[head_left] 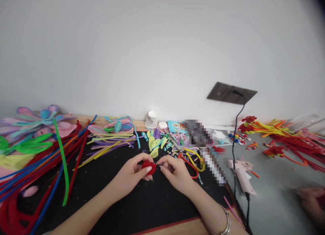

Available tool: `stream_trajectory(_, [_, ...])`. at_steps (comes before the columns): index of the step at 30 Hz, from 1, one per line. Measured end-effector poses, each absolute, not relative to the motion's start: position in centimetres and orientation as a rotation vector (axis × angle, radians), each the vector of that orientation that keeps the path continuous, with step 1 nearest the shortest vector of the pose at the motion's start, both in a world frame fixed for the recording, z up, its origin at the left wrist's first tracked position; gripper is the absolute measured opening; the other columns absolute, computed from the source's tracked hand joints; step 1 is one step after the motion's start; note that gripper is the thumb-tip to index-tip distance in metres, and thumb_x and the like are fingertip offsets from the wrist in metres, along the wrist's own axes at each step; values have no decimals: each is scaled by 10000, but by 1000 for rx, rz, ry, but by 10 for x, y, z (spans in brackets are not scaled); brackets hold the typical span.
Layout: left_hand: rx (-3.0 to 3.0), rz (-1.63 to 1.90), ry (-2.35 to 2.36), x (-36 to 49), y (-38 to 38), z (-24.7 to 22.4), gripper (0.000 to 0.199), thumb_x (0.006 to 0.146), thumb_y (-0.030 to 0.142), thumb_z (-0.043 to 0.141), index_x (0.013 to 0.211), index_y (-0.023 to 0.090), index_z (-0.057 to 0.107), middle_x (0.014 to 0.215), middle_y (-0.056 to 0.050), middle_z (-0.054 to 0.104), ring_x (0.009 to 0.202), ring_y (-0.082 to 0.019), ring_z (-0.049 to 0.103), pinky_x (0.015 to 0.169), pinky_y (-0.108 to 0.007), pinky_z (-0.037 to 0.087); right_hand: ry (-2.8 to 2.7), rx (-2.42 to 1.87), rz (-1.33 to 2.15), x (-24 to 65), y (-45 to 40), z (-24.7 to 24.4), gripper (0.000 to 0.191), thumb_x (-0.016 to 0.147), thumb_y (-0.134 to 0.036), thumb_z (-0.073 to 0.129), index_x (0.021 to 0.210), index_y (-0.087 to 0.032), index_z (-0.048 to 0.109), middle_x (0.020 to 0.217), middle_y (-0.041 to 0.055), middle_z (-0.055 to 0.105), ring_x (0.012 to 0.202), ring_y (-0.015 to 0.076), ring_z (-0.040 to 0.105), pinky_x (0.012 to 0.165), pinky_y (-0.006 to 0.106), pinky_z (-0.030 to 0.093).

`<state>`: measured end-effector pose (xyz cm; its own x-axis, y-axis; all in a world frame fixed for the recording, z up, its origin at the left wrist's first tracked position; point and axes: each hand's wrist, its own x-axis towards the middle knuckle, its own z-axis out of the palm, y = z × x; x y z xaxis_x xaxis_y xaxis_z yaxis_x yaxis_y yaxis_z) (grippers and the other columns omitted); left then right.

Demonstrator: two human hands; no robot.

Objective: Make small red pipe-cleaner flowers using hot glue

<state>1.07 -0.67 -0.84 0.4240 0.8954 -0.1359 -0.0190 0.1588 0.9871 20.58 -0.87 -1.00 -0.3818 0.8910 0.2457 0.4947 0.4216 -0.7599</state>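
Note:
Low over the black mat (122,208), my left hand (130,170) is closed around a rounded red fuzzy piece (148,167), its thumb pressed across the front. From the right, my right hand (177,174) pinches a small dark bit (158,167) at the red piece's right side. Whether that bit is joined to the red piece, I cannot tell. Just behind my hands lie yellow-green fuzzy petals (153,143) and many small coloured scraps. A pair of scissors (176,142) rests beyond my right hand.
Pipe cleaners in red and blue (50,160) and a pastel bundle (111,143) lie left. A paper cup (151,119) stands by the wall. Right, a pink glue gun (243,177) has a black cord (235,154) running to the wall socket. Another person's hand (312,201) is far right.

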Motion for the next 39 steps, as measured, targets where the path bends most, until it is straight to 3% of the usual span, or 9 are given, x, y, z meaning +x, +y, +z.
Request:
stream_trajectory(21, [1267,807,936,10,-8,-7,182,775,243,580,945,182,563,840,0,603,679,-140,619,650,-287,525,-2051,-1175,770,204,-7,-11,101,823,-128,543,863,-179,621,545,-80,394,464,61,352,477,179,290])
stream_trajectory(39, [1258,798,934,11,-8,-7,144,782,250,575,898,177,533,780,17,577,669,-137,618,651,-292,522,-2050,-1180,792,205,-8,-11,110,827,-135,533,873,-179,623,553,-76,397,464,63,350,477,187,282])
